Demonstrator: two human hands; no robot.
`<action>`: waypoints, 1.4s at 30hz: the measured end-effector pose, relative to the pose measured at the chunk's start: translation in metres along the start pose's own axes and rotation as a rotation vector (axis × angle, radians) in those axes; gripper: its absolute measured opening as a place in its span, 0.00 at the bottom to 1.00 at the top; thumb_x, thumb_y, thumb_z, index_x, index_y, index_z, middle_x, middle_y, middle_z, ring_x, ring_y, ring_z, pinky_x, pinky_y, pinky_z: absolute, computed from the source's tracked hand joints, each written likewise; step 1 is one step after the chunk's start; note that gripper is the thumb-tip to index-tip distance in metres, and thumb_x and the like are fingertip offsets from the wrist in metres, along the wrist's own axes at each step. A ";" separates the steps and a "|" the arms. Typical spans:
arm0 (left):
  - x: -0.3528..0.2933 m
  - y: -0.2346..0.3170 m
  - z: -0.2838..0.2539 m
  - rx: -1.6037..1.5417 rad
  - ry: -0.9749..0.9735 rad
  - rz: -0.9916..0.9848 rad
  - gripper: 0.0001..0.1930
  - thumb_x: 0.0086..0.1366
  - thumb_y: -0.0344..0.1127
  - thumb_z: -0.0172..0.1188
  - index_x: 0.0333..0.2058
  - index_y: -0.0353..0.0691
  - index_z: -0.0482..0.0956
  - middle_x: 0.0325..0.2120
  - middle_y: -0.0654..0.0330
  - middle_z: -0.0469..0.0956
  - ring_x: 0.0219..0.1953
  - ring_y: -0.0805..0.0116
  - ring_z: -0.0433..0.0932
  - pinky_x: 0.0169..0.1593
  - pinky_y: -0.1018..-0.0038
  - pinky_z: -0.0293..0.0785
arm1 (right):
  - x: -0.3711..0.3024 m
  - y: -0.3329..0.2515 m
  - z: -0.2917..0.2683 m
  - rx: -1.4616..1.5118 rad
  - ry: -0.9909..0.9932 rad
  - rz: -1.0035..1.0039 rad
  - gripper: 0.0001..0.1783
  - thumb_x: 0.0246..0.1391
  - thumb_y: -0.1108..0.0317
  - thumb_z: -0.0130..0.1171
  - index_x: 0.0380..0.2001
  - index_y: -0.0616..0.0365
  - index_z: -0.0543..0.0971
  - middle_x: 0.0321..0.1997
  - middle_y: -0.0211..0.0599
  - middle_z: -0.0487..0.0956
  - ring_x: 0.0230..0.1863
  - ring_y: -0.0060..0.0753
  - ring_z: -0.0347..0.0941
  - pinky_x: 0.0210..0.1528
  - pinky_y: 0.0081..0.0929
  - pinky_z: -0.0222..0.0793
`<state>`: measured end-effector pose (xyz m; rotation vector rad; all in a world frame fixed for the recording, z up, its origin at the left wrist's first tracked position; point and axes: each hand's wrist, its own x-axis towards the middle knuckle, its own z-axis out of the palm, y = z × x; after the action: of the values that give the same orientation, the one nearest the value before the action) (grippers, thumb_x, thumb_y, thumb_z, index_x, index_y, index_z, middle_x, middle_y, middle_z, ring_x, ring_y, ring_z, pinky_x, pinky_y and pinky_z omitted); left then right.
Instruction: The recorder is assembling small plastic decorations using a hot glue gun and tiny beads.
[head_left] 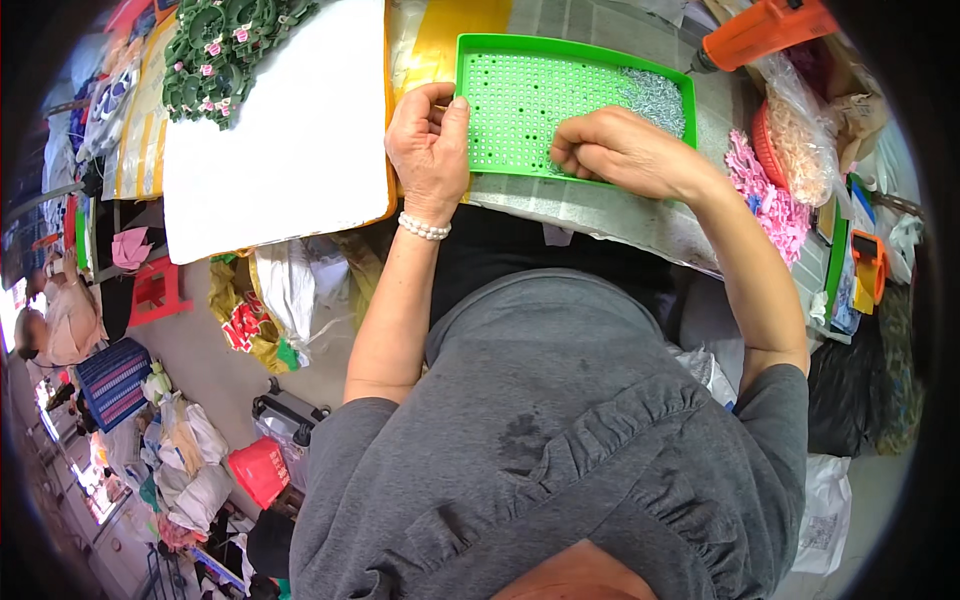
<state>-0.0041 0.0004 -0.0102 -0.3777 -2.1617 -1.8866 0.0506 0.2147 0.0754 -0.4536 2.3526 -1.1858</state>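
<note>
What looks like a small handwork workshop around you, a covered worktable [575, 205] before you, a perforated green tray [510, 110] of silvery bits [655, 100], an orange power tool [768, 32], heaped pink pieces [765, 195], bags [195, 465] crowding the floor

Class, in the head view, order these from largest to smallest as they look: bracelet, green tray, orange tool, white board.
1. White board, though partly covered
2. Green tray
3. Orange tool, its visible part
4. Bracelet

1. A red stool [152, 292] on the grey floor [215, 365], at left.
2. A blue basket [113, 383] with pink stripes.
3. A red container [258, 470] beside a grey case [283, 412].
4. A black bag [845, 390], at right.
</note>
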 end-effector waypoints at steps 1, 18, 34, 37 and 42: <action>0.000 0.000 0.000 0.003 0.005 0.000 0.06 0.57 0.25 0.62 0.34 0.31 0.78 0.23 0.64 0.74 0.21 0.78 0.68 0.27 0.80 0.68 | 0.005 -0.003 0.002 0.047 -0.004 0.004 0.14 0.47 0.70 0.44 0.32 0.68 0.75 0.25 0.46 0.76 0.30 0.38 0.73 0.35 0.36 0.68; 0.000 -0.001 0.000 -0.006 0.012 -0.011 0.06 0.57 0.25 0.62 0.34 0.31 0.78 0.23 0.63 0.75 0.22 0.77 0.69 0.28 0.79 0.69 | 0.052 0.002 0.008 0.501 -0.227 0.149 0.16 0.59 0.63 0.46 0.41 0.62 0.77 0.38 0.35 0.79 0.39 0.23 0.76 0.43 0.22 0.74; -0.002 0.004 -0.004 0.027 -0.050 -0.037 0.07 0.62 0.26 0.59 0.39 0.30 0.77 0.29 0.65 0.76 0.31 0.79 0.72 0.38 0.83 0.70 | -0.026 0.008 -0.037 -0.016 -0.246 0.229 0.16 0.57 0.64 0.48 0.27 0.68 0.77 0.23 0.36 0.76 0.26 0.27 0.73 0.31 0.25 0.72; 0.000 0.000 0.000 0.004 -0.023 -0.017 0.06 0.60 0.26 0.60 0.36 0.31 0.77 0.26 0.65 0.75 0.27 0.79 0.71 0.33 0.81 0.70 | -0.011 0.003 -0.023 0.012 -0.162 0.117 0.16 0.57 0.64 0.48 0.28 0.68 0.77 0.23 0.37 0.76 0.26 0.28 0.73 0.32 0.26 0.71; 0.000 -0.001 0.000 -0.004 0.009 0.011 0.06 0.58 0.25 0.61 0.34 0.32 0.78 0.23 0.65 0.74 0.22 0.78 0.69 0.28 0.80 0.69 | 0.016 -0.010 -0.007 -0.022 -0.134 0.063 0.16 0.54 0.64 0.49 0.31 0.69 0.78 0.24 0.42 0.77 0.28 0.33 0.74 0.34 0.30 0.71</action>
<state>-0.0043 0.0001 -0.0110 -0.3804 -2.1463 -1.8833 0.0340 0.2057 0.0831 -0.4487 2.2506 -1.0683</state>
